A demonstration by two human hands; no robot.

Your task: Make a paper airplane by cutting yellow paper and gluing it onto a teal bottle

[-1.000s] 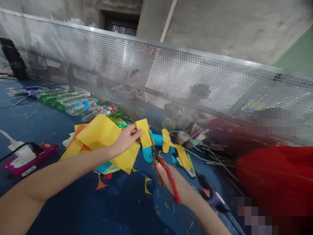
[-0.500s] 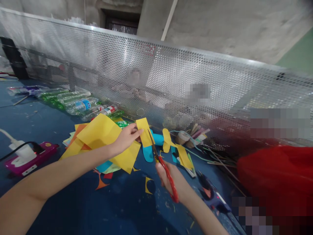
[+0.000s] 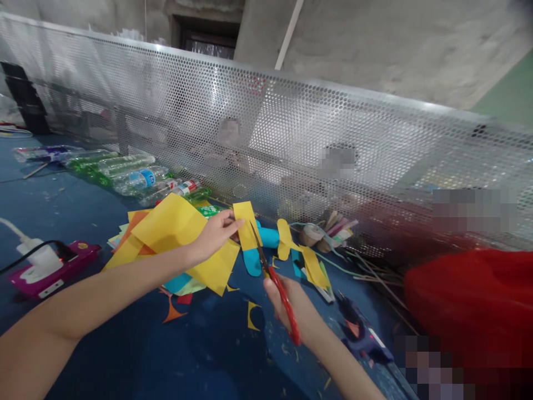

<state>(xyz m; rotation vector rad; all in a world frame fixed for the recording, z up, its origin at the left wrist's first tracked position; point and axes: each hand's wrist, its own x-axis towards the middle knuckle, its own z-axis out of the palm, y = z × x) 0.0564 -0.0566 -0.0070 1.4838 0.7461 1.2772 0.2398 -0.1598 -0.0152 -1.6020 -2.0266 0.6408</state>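
Observation:
My left hand [image 3: 221, 230] pinches the left edge of a small yellow paper strip [image 3: 245, 214], held up above the table. In my right hand [image 3: 291, 305] is a pair of scissors [image 3: 287, 311] with red handles, my fingers closed round the grips. The blades point up and away, at the strip's lower right side. Below and behind the strip lie blue cut paper pieces [image 3: 251, 264] with rounded ends. A yellow piece with rounded ends [image 3: 283, 239] lies just right of them. Under my left forearm spreads a stack of yellow sheets [image 3: 170, 222] with orange and other colours.
Plastic bottles [image 3: 125, 164] lie along the perforated metal screen [image 3: 187, 100]. At left sits a purple power strip [image 3: 54, 269] with a white plug. A dark blue glue gun [image 3: 368, 336] rests on the right, beside a person in red [image 3: 470, 289]. Paper scraps [image 3: 252, 316] dot the blue table [image 3: 166, 355].
The scissors and my right hand have shifted slightly left, with the blade tips a little farther over the yellow strip. My left hand keeps its hold almost unmoved.

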